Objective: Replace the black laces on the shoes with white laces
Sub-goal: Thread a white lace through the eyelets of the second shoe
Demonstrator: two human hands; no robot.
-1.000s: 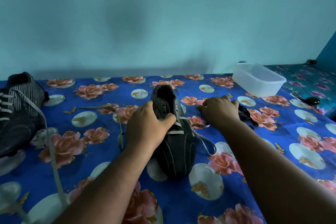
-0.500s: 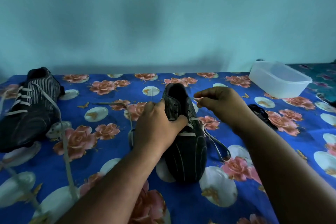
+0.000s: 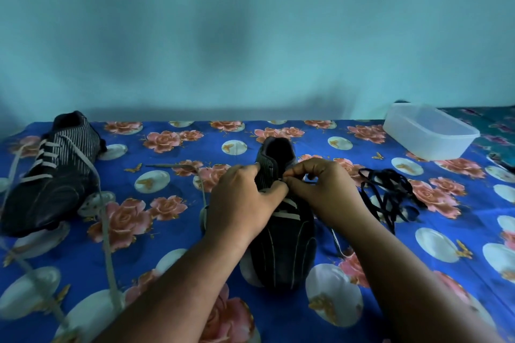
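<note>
Center of the floral cloth (image 3: 172, 234): our left hand (image 3: 241, 205) grips the black shoe (image 3: 281, 253) at its collar, toe toward us. Our right hand (image 3: 324, 192) pinches the white lace (image 3: 284, 214) at the upper eyelets. Pulled black laces (image 3: 390, 195) lie just right; second shoe (image 3: 53, 175), white-laced, far left.

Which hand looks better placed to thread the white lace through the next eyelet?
The right hand: its fingertips pinch at the eyelets of the middle shoe, apparently on the white lace. The left hand grips the shoe's side, steadying it.
</note>
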